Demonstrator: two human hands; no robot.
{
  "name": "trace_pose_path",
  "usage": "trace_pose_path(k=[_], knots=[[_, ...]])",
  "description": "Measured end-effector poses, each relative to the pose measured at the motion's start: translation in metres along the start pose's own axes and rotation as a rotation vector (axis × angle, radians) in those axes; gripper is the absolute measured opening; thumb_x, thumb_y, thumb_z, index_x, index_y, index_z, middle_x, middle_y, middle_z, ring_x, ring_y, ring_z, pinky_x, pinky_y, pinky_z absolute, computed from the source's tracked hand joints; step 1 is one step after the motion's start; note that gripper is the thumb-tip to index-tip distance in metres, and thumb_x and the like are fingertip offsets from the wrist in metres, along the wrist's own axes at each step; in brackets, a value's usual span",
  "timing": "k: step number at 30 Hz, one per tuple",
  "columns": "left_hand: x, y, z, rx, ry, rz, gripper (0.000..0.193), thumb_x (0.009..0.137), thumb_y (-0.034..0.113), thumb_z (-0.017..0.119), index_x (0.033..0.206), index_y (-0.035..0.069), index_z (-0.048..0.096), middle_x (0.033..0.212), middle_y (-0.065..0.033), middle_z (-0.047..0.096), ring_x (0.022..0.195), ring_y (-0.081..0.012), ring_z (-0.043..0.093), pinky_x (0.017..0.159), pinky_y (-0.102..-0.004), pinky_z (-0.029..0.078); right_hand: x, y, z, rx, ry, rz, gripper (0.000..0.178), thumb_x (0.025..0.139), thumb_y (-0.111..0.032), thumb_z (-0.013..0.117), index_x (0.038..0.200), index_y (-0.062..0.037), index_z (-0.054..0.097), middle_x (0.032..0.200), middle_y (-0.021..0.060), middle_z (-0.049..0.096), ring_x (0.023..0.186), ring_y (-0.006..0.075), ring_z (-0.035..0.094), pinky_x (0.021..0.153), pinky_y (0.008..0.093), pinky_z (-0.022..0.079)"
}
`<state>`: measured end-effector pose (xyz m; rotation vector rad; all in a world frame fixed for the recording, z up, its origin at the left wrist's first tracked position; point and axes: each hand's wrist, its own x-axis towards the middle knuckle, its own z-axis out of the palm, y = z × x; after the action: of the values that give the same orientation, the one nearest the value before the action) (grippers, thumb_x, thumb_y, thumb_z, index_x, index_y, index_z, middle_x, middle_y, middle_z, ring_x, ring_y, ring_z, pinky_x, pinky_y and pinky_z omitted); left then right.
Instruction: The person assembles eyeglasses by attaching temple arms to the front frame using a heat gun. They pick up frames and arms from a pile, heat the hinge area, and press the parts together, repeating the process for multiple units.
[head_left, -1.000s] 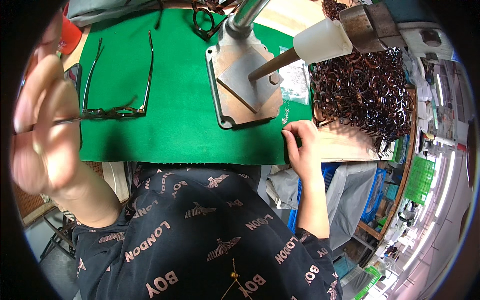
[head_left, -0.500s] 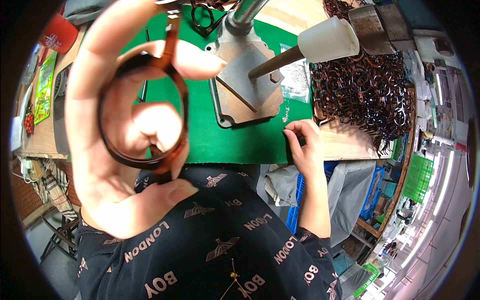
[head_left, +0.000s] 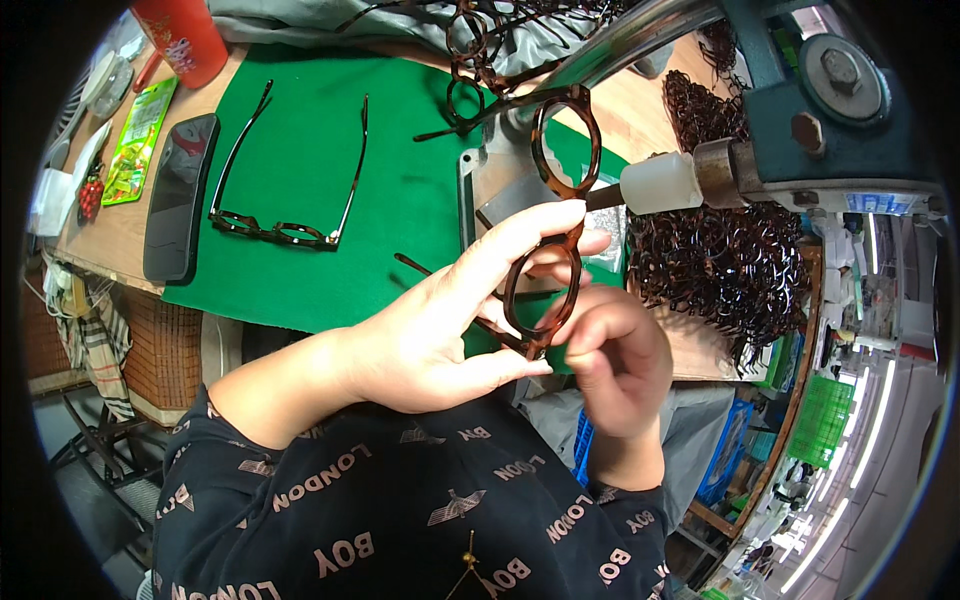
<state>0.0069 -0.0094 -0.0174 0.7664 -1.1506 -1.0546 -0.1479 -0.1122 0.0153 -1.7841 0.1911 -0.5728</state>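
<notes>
My left hand [head_left: 440, 320] grips a tortoiseshell eyeglass frame [head_left: 598, 140] between fingers and thumb, in front of the metal press base. Its two rims stand one above the other and its temples reach toward the left. My right hand [head_left: 622, 365] is close by the lower rim, with thumb and forefinger pinched together; whatever is between them is too small or hidden to make out. Beyond the frame, the press [head_left: 830, 110] has a white plastic sleeve [head_left: 660, 184] on its ram, and its base plate [head_left: 470, 205] is partly covered by my hand.
Another pair of glasses [head_left: 270, 233] lies with temples unfolded on the green mat [head_left: 290, 295]. A black phone [head_left: 178, 205], a green packet [head_left: 140, 140] and a red cup [head_left: 185, 45] are at the left. Many dark frame parts [head_left: 720, 265] are heaped at the right.
My left hand has brought the eyeglass frame away from close to the camera, down and right toward the press. My right hand has lifted off the mat's edge to the frame's lower rim.
</notes>
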Motion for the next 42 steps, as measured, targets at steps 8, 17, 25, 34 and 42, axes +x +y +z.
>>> trace_pose_path(k=[8, 17, 25, 34, 42], knots=[[0.0, 0.009, -0.005, 0.138, -0.007, 0.097, 0.08, 0.076, -0.007, 0.061, 0.14, 0.006, 0.013, 0.141, -0.0188, 0.03, 0.128, -0.0282, 0.036, 0.099, -0.0362, 0.038, 0.01, -0.002, 0.009, -0.285, -0.012, -0.148, 0.01, 0.077, -0.002, 0.064, 0.084, -0.0033, 0.055, 0.082, 0.0095, 0.06, 0.073, 0.0236, 0.058, 0.066, 0.0319, 0.046], [0.0, 0.0, -0.004, 0.012, 0.005, 0.11, 0.08, 0.075, -0.011, 0.056, 0.14, 0.005, 0.011, 0.142, -0.0188, 0.026, 0.13, -0.0288, 0.033, 0.102, -0.0381, 0.034, 0.012, -0.009, 0.011, -0.365, 0.036, -0.139, 0.013, 0.072, 0.001, 0.067, 0.081, -0.0016, 0.058, 0.076, 0.0087, 0.061, 0.069, 0.0231, 0.059, 0.065, 0.0318, 0.047], [0.004, 0.003, 0.0, -0.187, 0.029, -0.034, 0.086, 0.075, -0.012, 0.056, 0.141, 0.013, 0.007, 0.144, -0.0166, 0.022, 0.132, -0.0288, 0.029, 0.065, -0.0234, 0.054, 0.006, 0.002, 0.014, -0.085, 0.126, -0.01, 0.007, 0.079, -0.002, 0.063, 0.081, 0.0003, 0.057, 0.076, 0.0086, 0.06, 0.07, 0.0181, 0.056, 0.067, 0.0273, 0.044], [0.005, 0.004, 0.005, -0.181, 0.054, -0.061, 0.086, 0.076, -0.01, 0.057, 0.141, 0.013, 0.005, 0.145, -0.0172, 0.02, 0.132, -0.0286, 0.029, 0.064, -0.0227, 0.054, 0.002, 0.004, 0.015, 0.063, 0.18, 0.081, 0.005, 0.08, 0.003, 0.059, 0.084, 0.0015, 0.057, 0.083, 0.0081, 0.059, 0.075, 0.0128, 0.055, 0.069, 0.0241, 0.044], [0.007, 0.005, 0.006, -0.214, 0.073, -0.011, 0.085, 0.077, -0.01, 0.056, 0.141, 0.012, 0.005, 0.145, -0.018, 0.02, 0.131, -0.0286, 0.031, 0.062, -0.0216, 0.054, 0.003, 0.01, 0.013, 0.177, 0.187, 0.066, 0.006, 0.079, 0.003, 0.062, 0.084, 0.0011, 0.06, 0.084, 0.0087, 0.061, 0.078, 0.014, 0.057, 0.07, 0.0249, 0.045]])
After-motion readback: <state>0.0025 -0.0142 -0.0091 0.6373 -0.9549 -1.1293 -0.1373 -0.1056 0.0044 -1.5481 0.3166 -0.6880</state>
